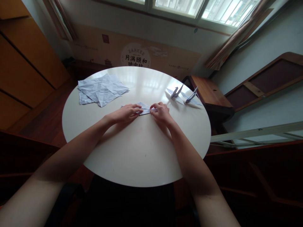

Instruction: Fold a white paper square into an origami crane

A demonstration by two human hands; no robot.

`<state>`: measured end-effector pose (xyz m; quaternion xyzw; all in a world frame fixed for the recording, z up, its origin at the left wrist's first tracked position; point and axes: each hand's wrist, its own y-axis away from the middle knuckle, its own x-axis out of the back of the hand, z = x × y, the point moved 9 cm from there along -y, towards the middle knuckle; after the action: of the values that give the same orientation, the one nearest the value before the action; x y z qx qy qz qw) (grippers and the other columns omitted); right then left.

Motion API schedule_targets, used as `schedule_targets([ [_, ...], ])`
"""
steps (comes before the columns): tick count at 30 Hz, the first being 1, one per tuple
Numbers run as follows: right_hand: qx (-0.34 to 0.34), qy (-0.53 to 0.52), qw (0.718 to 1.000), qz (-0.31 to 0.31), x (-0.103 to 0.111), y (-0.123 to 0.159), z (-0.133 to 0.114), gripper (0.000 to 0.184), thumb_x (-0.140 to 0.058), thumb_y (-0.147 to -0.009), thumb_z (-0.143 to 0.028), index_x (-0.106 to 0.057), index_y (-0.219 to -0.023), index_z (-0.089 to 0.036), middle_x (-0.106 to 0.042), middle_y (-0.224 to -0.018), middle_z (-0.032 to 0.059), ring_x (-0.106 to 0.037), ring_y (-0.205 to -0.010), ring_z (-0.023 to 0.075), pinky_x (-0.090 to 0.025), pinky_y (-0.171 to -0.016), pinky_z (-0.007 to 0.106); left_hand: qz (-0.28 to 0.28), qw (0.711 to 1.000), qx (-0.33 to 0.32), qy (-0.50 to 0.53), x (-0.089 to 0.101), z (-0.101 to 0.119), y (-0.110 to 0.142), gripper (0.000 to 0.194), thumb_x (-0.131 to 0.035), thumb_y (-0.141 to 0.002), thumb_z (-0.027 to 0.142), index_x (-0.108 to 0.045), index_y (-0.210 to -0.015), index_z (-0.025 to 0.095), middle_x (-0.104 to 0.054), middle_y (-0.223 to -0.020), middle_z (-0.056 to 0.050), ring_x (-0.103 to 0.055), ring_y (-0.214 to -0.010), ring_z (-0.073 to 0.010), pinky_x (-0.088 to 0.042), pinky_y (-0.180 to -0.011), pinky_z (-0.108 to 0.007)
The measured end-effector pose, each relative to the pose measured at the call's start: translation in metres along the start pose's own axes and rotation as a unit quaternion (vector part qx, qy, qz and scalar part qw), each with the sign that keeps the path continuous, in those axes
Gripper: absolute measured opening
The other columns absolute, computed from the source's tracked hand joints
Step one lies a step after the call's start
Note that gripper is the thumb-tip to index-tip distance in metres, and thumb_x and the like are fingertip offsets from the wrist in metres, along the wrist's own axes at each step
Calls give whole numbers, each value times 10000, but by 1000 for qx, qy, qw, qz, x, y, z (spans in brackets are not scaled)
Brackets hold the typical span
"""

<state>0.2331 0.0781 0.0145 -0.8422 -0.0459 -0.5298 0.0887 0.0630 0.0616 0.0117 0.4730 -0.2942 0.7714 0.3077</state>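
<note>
Pinching one folded paper (pixel 146 111) in near-closed left grip (pixel 139 111) and right grip (pixel 152 110), with two origami cranes (pixel 175 94) at two o'clock, several creased sheets (pixel 101 90) at ten.

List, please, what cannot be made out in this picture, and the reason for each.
Middle parts of the folded paper: head view, covered by the left hand and right hand.
Number of creased sheets: head view, they overlap.
Bottom of the large wall lettering: head view, hidden behind the table's far edge.
Top of the window: head view, cut off by the picture's upper edge.
</note>
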Motion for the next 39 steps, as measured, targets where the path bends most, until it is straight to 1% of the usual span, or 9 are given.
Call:
schedule_targets([
  [4, 4, -1, 1000, 4, -2, -2, 2, 256, -604, -930, -347, -758, -1120, -268, -645, -1151, 117, -549, -1160, 331, -425, -1054, 518, -2, 1000, 2, -4, 1, 0, 0, 410, -460, -1082, 328, -638, -1439, 237, -568, -1541, -124, -583, -1359, -284, -457, -1165, -441],
  [14, 7, -1, 1000, 13, -2, -1, 1, 249, -606, -932, -364, -755, -1105, -264, -652, -1157, 118, -564, -1155, 327, -433, -1049, 512, 6, 1000, 2, -9, 2, 2, 0, 394, -476, -1070, 272, -652, -1419, 232, -577, -1525, -138, -587, -1368, -291, -471, -1158, -447],
  [18, 9, -1, 1000, 15, -1, 0, 0, 237, -605, -935, -361, -755, -1094, -267, -658, -1158, 116, -571, -1158, 328, -438, -1045, 510, 13, 1000, 0, -9, 5, 3, 0, 393, -495, -1051, 258, -664, -1406, 237, -608, -1496, -136, -614, -1339, -294, -493, -1137, -452],
  [21, 9, -4, 1000, 16, 0, 0, 0, 235, -610, -932, -355, -754, -1095, -265, -662, -1149, 114, -575, -1152, 323, -442, -1037, 500, 23, 1000, -7, -9, 7, 4, -1, 395, -494, -1050, 285, -663, -1404, 237, -640, -1463, -119, -631, -1319, -276, -503, -1130, -421],
  [26, 9, -18, 1000, 24, 2, 0, 0, 217, -604, -932, -319, -751, -1077, -252, -674, -1120, 111, -578, -1127, 310, -439, -1018, 478, 48, 999, -5, -3, 9, 3, -1, 402, -470, -1043, 308, -683, -1371, 214, -680, -1405, -118, -649, -1292, -276, -522, -1105, -403],
  [30, -5, -18, 999, 39, 5, -1, 1, 243, -597, -930, -275, -754, -1110, -228, -669, -1132, 118, -573, -1149, 316, -436, -1022, 476, 74, 997, 22, 18, 15, 1, 1, 412, -471, -1036, 362, -701, -1339, 203, -703, -1346, -112, -685, -1213, -279, -542, -1062, -380],
  [35, -14, -19, 998, 51, 6, -3, 3, 333, -561, -902, -148, -767, -1154, -218, -652, -1178, 127, -572, -1169, 318, -439, -1028, 473, 79, 995, 47, 36, 15, -4, 3, 389, -490, -1018, 393, -742, -1262, 223, -707, -1340, -93, -706, -1156, -272, -556, -1006, -355],
  [39, 2, -27, 999, 43, 3, -3, 1, 336, -586, -881, -134, -780, -1138, -230, -651, -1219, 121, -584, -1176, 313, -441, -1043, 479, 84, 994, 54, 36, 14, -10, 3, 374, -505, -1012, 415, -773, -1208, 243, -705, -1349, -80, -727, -1099, -259, -564, -961, -346],
])
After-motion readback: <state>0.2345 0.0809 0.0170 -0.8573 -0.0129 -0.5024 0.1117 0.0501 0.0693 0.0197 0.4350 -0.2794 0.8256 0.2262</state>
